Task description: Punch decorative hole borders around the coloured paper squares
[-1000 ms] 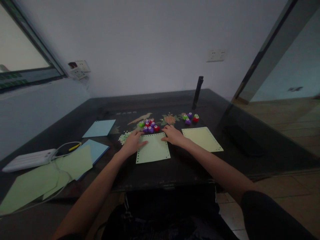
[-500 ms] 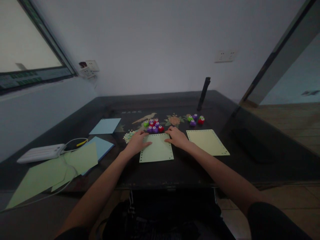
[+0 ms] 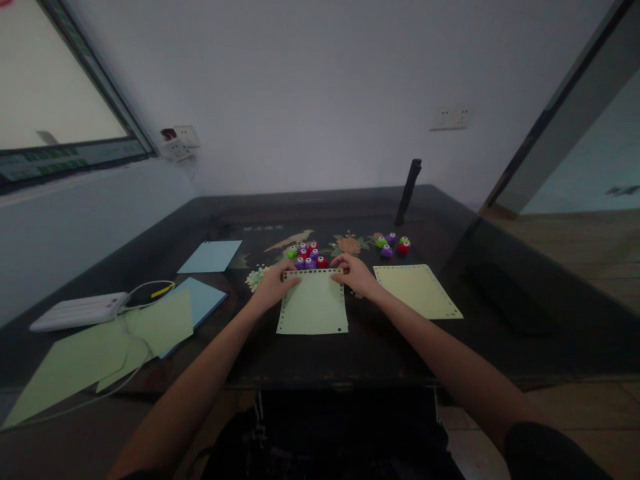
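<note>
A pale green sheet of paper (image 3: 314, 307) is in front of me, with punched holes along its top and sides and a dark star shape at its lower right corner. My left hand (image 3: 274, 283) pinches its upper left corner, thumb on top. At the upper right corner my right hand (image 3: 354, 275) grips it the same way. The top edge looks slightly raised. Just behind the sheet sits a cluster of small purple, red and green craft punches (image 3: 310, 263) with white, eye-like tops.
Right of my hand lies a yellowish sheet with an edge of holes (image 3: 417, 290); more small punches (image 3: 393, 244) sit behind it. A black upright stick (image 3: 409, 192) stands farther back. On the left are blue sheets (image 3: 210, 257), green sheets (image 3: 165, 323) and a white power strip (image 3: 80, 311) with its cable.
The green sheet's top edge has lifted a little, and its lower edge sits slightly nearer me. Both hands stay at its upper corners. The whole view has shifted slightly.
</note>
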Demonstrator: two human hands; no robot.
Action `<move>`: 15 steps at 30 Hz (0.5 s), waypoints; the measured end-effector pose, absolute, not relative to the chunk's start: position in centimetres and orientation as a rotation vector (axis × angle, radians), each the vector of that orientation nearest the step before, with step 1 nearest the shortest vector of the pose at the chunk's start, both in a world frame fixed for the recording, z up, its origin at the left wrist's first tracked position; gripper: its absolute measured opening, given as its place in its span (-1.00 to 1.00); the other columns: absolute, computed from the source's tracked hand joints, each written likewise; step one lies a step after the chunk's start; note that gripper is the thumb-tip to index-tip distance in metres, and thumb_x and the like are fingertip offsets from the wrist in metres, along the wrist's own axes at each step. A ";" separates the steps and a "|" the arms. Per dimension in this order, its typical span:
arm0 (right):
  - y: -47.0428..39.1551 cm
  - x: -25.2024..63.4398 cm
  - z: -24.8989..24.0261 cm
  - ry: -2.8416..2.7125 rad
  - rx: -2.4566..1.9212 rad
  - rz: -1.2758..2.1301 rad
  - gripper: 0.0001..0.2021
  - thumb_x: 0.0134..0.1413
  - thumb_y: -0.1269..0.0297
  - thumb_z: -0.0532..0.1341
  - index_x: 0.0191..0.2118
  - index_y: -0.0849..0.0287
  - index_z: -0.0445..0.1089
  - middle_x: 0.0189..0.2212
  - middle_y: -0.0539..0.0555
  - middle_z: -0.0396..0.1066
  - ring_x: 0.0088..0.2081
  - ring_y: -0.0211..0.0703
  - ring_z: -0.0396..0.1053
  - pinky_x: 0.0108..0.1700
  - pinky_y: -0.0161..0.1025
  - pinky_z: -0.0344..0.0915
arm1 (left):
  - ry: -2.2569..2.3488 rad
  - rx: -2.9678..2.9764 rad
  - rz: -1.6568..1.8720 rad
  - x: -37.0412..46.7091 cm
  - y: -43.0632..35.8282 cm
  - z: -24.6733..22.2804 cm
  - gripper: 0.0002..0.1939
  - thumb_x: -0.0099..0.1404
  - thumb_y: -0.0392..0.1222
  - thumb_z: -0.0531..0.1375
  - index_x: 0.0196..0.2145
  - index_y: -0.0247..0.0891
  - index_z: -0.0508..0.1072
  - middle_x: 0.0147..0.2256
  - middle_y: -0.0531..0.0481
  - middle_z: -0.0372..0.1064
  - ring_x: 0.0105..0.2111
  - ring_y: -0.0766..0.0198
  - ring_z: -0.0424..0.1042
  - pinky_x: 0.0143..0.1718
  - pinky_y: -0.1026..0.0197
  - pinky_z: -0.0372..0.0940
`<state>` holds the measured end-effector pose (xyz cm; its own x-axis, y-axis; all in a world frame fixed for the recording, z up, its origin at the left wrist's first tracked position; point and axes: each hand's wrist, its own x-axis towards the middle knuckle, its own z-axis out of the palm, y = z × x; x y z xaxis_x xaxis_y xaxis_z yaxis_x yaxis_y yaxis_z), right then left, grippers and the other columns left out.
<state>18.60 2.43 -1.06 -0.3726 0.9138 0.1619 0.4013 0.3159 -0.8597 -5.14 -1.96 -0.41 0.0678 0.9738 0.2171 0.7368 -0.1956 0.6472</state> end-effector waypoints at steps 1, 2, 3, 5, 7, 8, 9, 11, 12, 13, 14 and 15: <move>2.4 18.8 -0.9 -1.846 -1.147 1.122 -0.70 -0.13 0.39 0.27 -0.19 0.21 0.30 -0.56 -0.10 0.27 -0.54 -0.31 0.22 -0.46 -0.35 0.11 | 1.670 1.871 0.933 -5.2 -2.0 -0.2 -0.77 0.08 -0.09 0.22 -0.33 -0.27 0.41 -0.38 -0.03 0.42 -0.40 0.18 0.38 -0.34 0.17 0.25; 2.4 19.0 -0.7 -1.796 -1.127 1.255 -0.68 -0.11 0.35 0.27 -0.16 0.22 0.29 -0.56 -0.09 0.29 -0.56 -0.32 0.22 -0.49 -0.35 0.10 | 1.621 1.751 0.985 -5.2 -2.0 -0.1 -0.73 0.06 -0.05 0.23 -0.34 -0.29 0.42 -0.40 -0.03 0.42 -0.42 0.19 0.38 -0.37 0.18 0.25; 2.2 19.2 -0.4 -1.778 -1.098 1.376 -0.67 -0.09 0.31 0.26 -0.14 0.22 0.29 -0.55 -0.06 0.32 -0.57 -0.32 0.22 -0.51 -0.36 0.10 | 1.563 1.633 1.040 -5.3 -2.0 0.0 -0.70 0.04 -0.03 0.25 -0.33 -0.30 0.42 -0.41 -0.04 0.43 -0.43 0.19 0.39 -0.39 0.19 0.26; 1.7 19.6 0.1 -1.836 -1.007 1.547 -0.70 -0.06 0.23 0.26 -0.17 0.23 0.34 -0.52 -0.01 0.38 -0.57 -0.33 0.24 -0.54 -0.36 0.09 | 1.454 1.444 1.140 -5.3 -2.1 0.1 -0.66 0.01 -0.02 0.28 -0.32 -0.31 0.42 -0.41 -0.05 0.45 -0.45 0.21 0.40 -0.41 0.21 0.26; 1.3 19.8 0.5 -1.936 -0.920 1.629 -0.74 -0.07 0.17 0.27 -0.29 0.26 0.40 -0.50 0.04 0.41 -0.56 -0.33 0.26 -0.52 -0.36 0.12 | 1.394 1.338 1.206 -5.2 -2.1 0.1 -0.64 -0.03 -0.02 0.31 -0.34 -0.32 0.41 -0.41 -0.06 0.46 -0.46 0.23 0.41 -0.42 0.22 0.27; 1.1 19.8 0.6 -1.957 -0.907 1.647 -0.75 -0.09 0.16 0.28 -0.35 0.27 0.42 -0.50 0.05 0.42 -0.55 -0.32 0.26 -0.51 -0.35 0.14 | 1.377 1.308 1.225 -5.2 -2.2 0.0 -0.63 -0.04 -0.01 0.32 -0.34 -0.32 0.41 -0.41 -0.06 0.46 -0.46 0.23 0.41 -0.41 0.21 0.27; 1.1 19.8 0.6 -1.952 -0.915 1.650 -0.76 -0.10 0.16 0.29 -0.40 0.28 0.42 -0.51 0.06 0.42 -0.55 -0.32 0.27 -0.50 -0.35 0.15 | 1.363 1.290 1.233 -5.1 -2.2 -0.1 -0.61 -0.03 0.01 0.32 -0.33 -0.32 0.42 -0.39 -0.07 0.47 -0.45 0.22 0.42 -0.41 0.21 0.28; 1.2 19.8 0.5 -1.899 -0.965 1.617 -0.76 -0.12 0.17 0.29 -0.44 0.30 0.42 -0.53 0.07 0.42 -0.55 -0.32 0.26 -0.51 -0.35 0.14 | 1.343 1.289 1.229 -4.9 -2.2 -0.3 -0.58 0.00 0.05 0.29 -0.28 -0.32 0.44 -0.36 -0.08 0.48 -0.43 0.21 0.42 -0.39 0.20 0.28; 1.4 19.8 0.4 -1.860 -0.991 1.586 -0.76 -0.12 0.17 0.29 -0.44 0.30 0.42 -0.53 0.06 0.42 -0.56 -0.32 0.25 -0.52 -0.36 0.12 | 1.340 1.305 1.216 -4.8 -2.2 -0.4 -0.57 0.02 0.07 0.28 -0.27 -0.33 0.45 -0.35 -0.09 0.48 -0.42 0.21 0.42 -0.39 0.20 0.28; 1.6 19.9 0.3 -1.820 -1.009 1.550 -0.76 -0.12 0.17 0.29 -0.43 0.30 0.42 -0.54 0.06 0.42 -0.57 -0.33 0.24 -0.53 -0.36 0.11 | 1.341 1.332 1.195 -4.7 -2.2 -0.5 -0.56 0.03 0.09 0.26 -0.27 -0.33 0.47 -0.35 -0.09 0.48 -0.42 0.20 0.42 -0.39 0.21 0.27; 1.8 20.0 0.3 -1.784 -1.020 1.513 -0.75 -0.11 0.17 0.29 -0.42 0.30 0.42 -0.54 0.06 0.42 -0.57 -0.33 0.23 -0.54 -0.36 0.09 | 1.345 1.369 1.164 -4.6 -2.2 -0.6 -0.56 0.04 0.11 0.25 -0.29 -0.33 0.48 -0.37 -0.09 0.49 -0.43 0.20 0.42 -0.39 0.21 0.26; 2.0 20.1 0.3 -1.747 -1.031 1.479 -0.75 -0.11 0.17 0.28 -0.41 0.30 0.42 -0.54 0.05 0.41 -0.58 -0.34 0.22 -0.55 -0.37 0.07 | 1.353 1.410 1.128 -4.6 -2.2 -0.7 -0.56 0.03 0.12 0.25 -0.32 -0.34 0.49 -0.39 -0.08 0.48 -0.44 0.20 0.41 -0.40 0.21 0.25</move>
<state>20.08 1.97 0.28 -0.5025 0.8642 -0.0269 0.1692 0.0677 -0.9833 -4.57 -2.19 -0.66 0.0045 0.9989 0.0463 0.2250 -0.0461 0.9733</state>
